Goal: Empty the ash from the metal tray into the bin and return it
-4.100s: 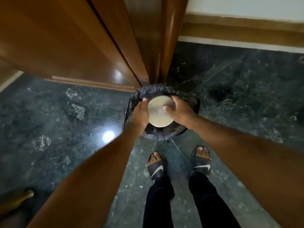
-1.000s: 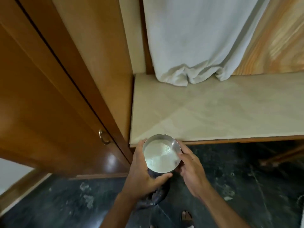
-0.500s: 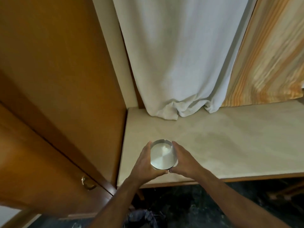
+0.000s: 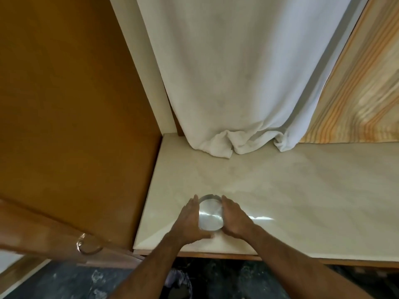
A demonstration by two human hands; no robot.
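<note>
Cupping the metal tray from both sides, the left hand and right hand clasp it upright on the pale desk, near its front-left corner.

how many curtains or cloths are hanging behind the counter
2. A white cloth hangs at the back, its hem bunched on the marble counter; an orange striped one hangs to its right. More may lie outside the frame.
</note>
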